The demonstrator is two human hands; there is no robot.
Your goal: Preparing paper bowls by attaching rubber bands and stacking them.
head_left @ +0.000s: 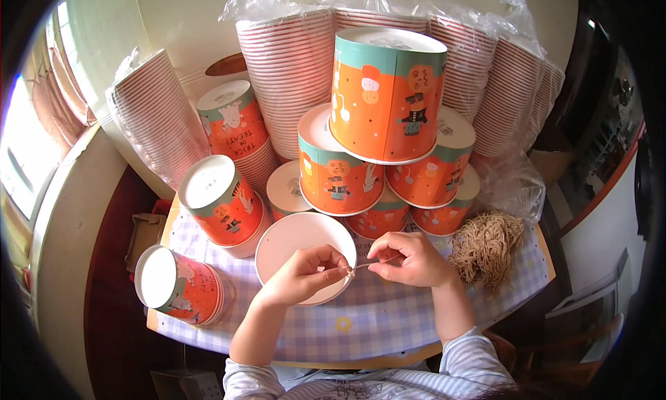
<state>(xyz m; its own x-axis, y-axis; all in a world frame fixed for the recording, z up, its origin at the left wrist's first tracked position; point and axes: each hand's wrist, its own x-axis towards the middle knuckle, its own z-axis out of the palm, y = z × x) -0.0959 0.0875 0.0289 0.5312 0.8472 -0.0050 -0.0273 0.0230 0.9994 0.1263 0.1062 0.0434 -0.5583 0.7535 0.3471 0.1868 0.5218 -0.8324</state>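
Observation:
My left hand [302,272] pinches a small tan, knotted-looking end of a string [363,265] between thumb and fingertips. My right hand [411,259] grips the same thin string a short way to the right, so a little stretch of it runs between the two hands. Beneath them an open paper bucket [281,237] shows its pale inside; whether the string touches its rim I cannot tell. A tangled heap of tan string [488,247] lies to the right of my right forearm.
Upturned orange and green paper buckets [385,102] form a pyramid behind my hands. Shorter bucket stacks [225,213] stand at the left, one [187,289] tilted near the edge. Tall plastic-wrapped stacks [284,74] line the back. A checked cloth [333,341] covers the table.

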